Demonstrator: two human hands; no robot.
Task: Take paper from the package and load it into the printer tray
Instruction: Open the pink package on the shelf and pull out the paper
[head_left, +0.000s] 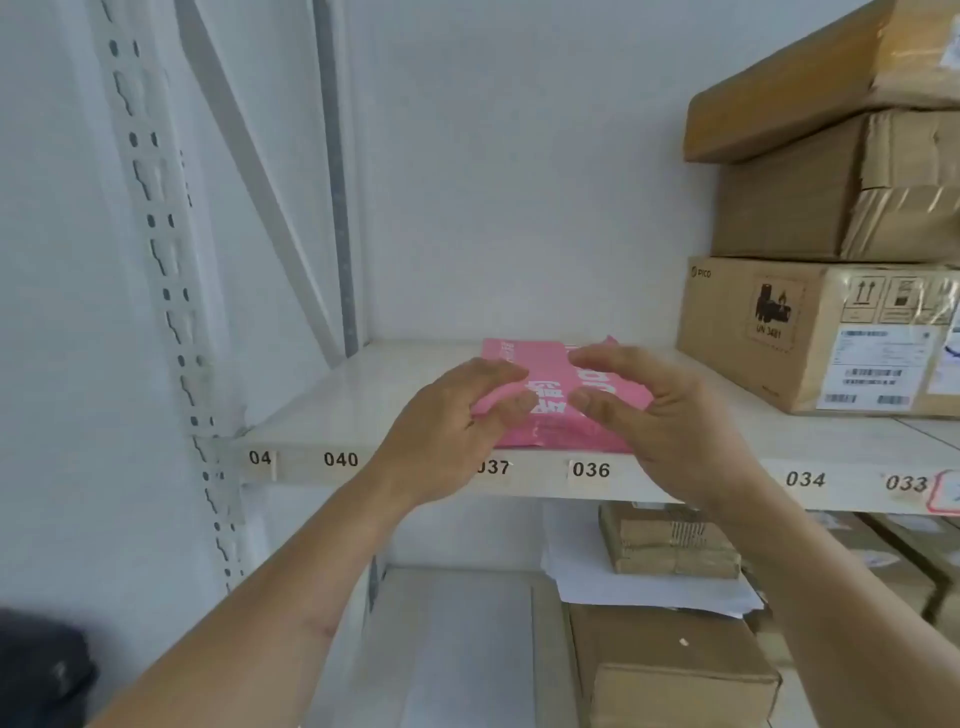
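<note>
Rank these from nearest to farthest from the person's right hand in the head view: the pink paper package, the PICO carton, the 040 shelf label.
From the right hand:
1. Pink paper package: directly under the fingers, on the shelf.
2. PICO carton: to the right on the same shelf, at the bottom of the stack.
3. 040 shelf label: far left on the shelf's front edge, beyond the left hand.

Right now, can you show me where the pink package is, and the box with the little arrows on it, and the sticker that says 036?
pink package (558, 415), head view, on its printed top face between the hands.
box with arrows (810, 332), head view, on its front cardboard face.
036 sticker (590, 470), head view, on the printed number.
</note>
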